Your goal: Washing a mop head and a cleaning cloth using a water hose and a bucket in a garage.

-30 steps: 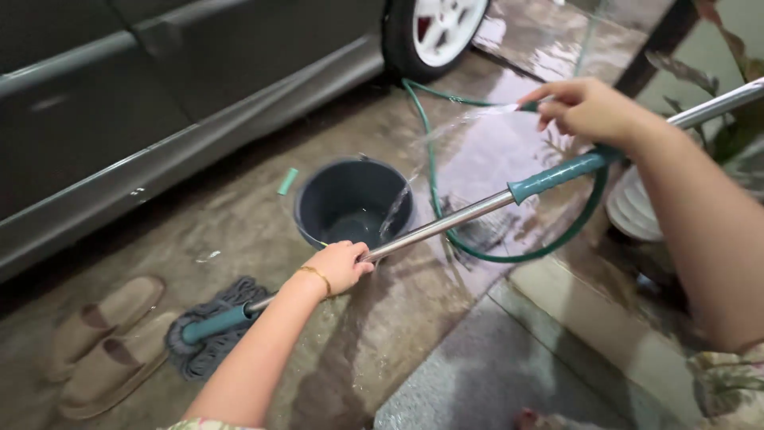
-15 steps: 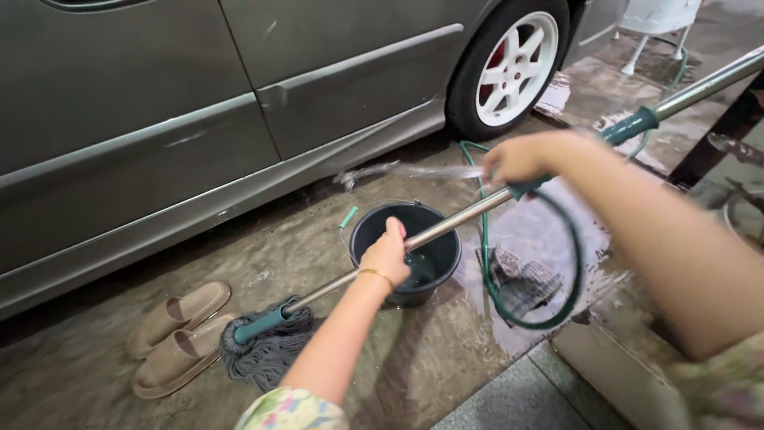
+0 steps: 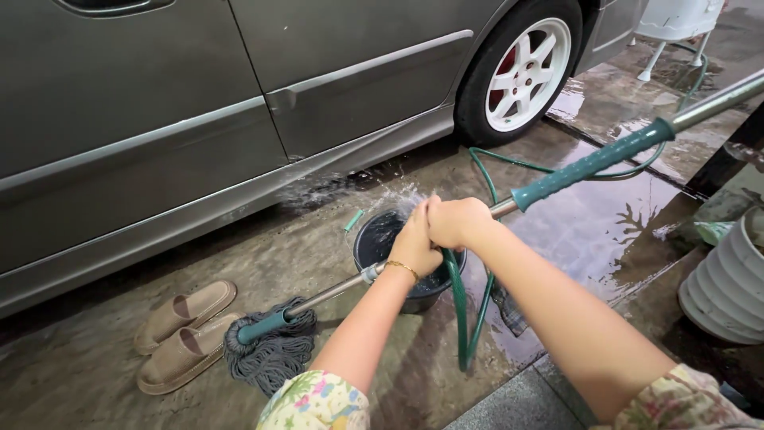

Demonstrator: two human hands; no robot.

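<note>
My left hand [image 3: 415, 243], a gold bracelet on its wrist, is closed around the metal pole of a mop [image 3: 593, 163]. The pole has a teal grip, and its grey string head [image 3: 267, 350] rests on the wet concrete. My right hand [image 3: 458, 221] presses against the left one and grips a green hose [image 3: 461, 310], which loops down past a dark bucket [image 3: 368, 239] under both hands. Water sprays from the hands toward the grey car's lower sill [image 3: 326, 187].
The grey car [image 3: 199, 119] fills the far side, its white-rimmed wheel [image 3: 525, 72] at upper right. A pair of tan slippers [image 3: 183, 330] lies left of the mop head. Stacked white pots [image 3: 728, 287] stand at the right edge, a white stool [image 3: 676, 20] beyond.
My right hand has come in from the right with the hose and now sits against my left hand over the bucket. The spray now reaches the car's sill.
</note>
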